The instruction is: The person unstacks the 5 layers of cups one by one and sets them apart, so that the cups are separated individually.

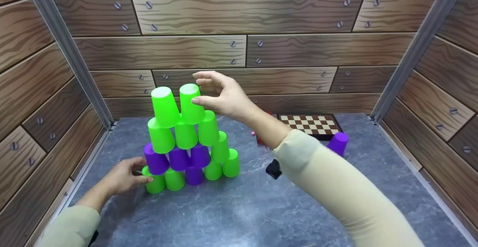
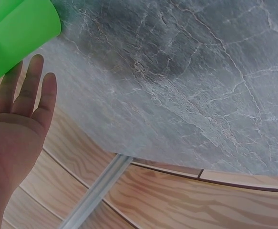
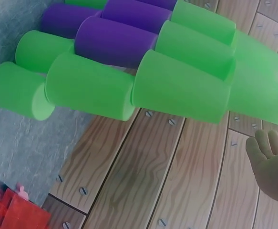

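Observation:
A pyramid of upside-down green and purple cups stands left of centre in the head view. Its top level is two green cups, a left one (image 1: 165, 107) and a right one (image 1: 192, 105), set on three green cups. My right hand (image 1: 227, 97) is at the top right cup, thumb across its front; the right wrist view shows a gap between fingers and cup. Purple cups (image 1: 157, 159) and one green cup (image 1: 220, 148) form the level below. Beside the bottom left green cup (image 1: 155, 181), my left hand (image 1: 125, 176) has its fingers loosely extended; contact is unclear.
A lone purple cup (image 1: 338, 143) stands at the right, partly behind my sleeve. Behind it lies a checkered game board (image 1: 312, 123). A red object (image 3: 22, 212) sits near the board, mostly hidden by my forearm in the head view. Wood-patterned walls (image 1: 239, 51) enclose the grey tabletop (image 1: 246, 213).

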`<state>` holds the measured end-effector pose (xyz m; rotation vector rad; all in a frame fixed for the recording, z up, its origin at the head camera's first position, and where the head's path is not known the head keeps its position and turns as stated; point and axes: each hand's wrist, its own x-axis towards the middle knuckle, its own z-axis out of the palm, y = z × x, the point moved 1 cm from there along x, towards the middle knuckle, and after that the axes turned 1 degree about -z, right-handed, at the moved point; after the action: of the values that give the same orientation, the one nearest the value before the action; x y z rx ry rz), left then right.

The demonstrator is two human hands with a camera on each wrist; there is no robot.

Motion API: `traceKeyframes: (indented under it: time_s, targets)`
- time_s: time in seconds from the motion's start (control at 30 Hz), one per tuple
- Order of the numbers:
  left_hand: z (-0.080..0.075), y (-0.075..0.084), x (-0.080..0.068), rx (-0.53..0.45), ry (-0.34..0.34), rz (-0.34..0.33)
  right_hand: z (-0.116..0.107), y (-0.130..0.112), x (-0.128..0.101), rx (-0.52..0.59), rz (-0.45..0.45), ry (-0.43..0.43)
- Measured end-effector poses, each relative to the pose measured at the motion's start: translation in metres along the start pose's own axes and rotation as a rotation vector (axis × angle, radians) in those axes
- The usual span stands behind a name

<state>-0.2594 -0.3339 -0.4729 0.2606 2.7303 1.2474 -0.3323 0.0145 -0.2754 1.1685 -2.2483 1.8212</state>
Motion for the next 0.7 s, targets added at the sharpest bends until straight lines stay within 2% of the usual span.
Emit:
traceKeyframes:
  time_s: [0.33, 0.7]
  targets:
    - [0.000, 0.000, -0.001, -0.003, -0.004, -0.010, 0.012, 0.011, 0.002, -0.010, 0.033, 0.001]
    - [-0.001, 0.001, 0.000, 0.003, -0.002, -0.004, 0.022, 0.020, 0.002, -0.014, 0.024, -0.030]
